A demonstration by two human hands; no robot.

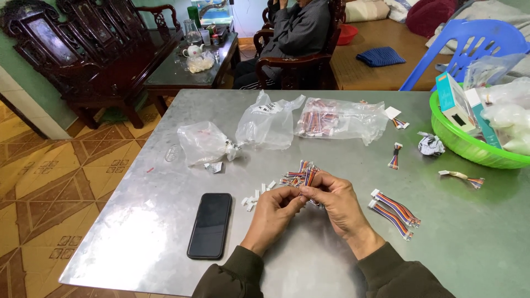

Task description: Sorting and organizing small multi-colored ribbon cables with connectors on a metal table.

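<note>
Pinching a short bundle of multicoloured wires (305,175) (white plugs at the ends) at frame centre, left hand (274,211) and right hand (337,201) grip it together.

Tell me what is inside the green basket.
The green basket holds a teal-and-white box standing on end and several clear and white plastic bags. Whatever lies beneath them is covered.

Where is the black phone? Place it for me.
In the head view, the black phone lies face up on the metal table, just left of the left hand, below the small white connector pieces.
</note>
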